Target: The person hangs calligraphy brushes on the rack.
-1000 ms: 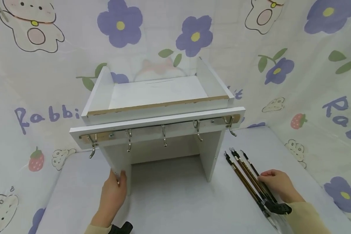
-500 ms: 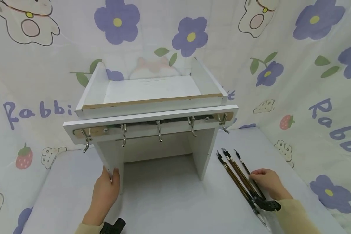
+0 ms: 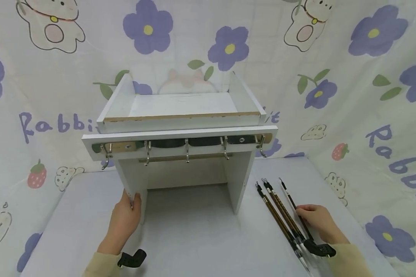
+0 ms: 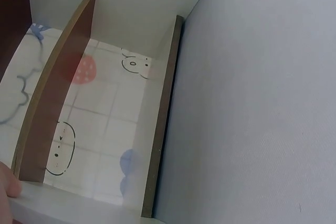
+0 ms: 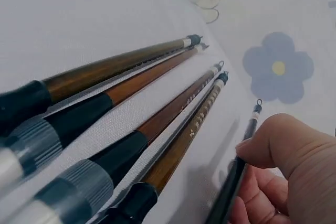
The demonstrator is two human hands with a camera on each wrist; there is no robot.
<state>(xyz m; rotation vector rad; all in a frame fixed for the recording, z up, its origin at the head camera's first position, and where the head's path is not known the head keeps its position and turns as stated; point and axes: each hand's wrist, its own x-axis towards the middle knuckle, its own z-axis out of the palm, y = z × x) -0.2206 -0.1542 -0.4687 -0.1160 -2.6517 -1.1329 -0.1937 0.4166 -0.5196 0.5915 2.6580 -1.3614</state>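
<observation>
A white rack with two side panels stands on the white table. Metal hooks line its front rail. My left hand grips the front edge of the left side panel, thumb on the inner face. In the left wrist view, a thumb shows beside the rack's brown-edged boards. My right hand pinches a thin dark calligraphy brush by its handle between thumb and fingers. Its hanging loop points away from me. Several thicker brown-handled brushes lie side by side to its left.
An open-backed tray section forms the rack's top. Behind and to the right hangs a curtain printed with flowers and rabbits. Bare table surface stretches between the rack's side panels and in front of it.
The head view has shifted, showing the slot behind the hooks more fully. The thin brush's loop end sits slightly farther from the other brushes. My left hand keeps its grip on the panel.
</observation>
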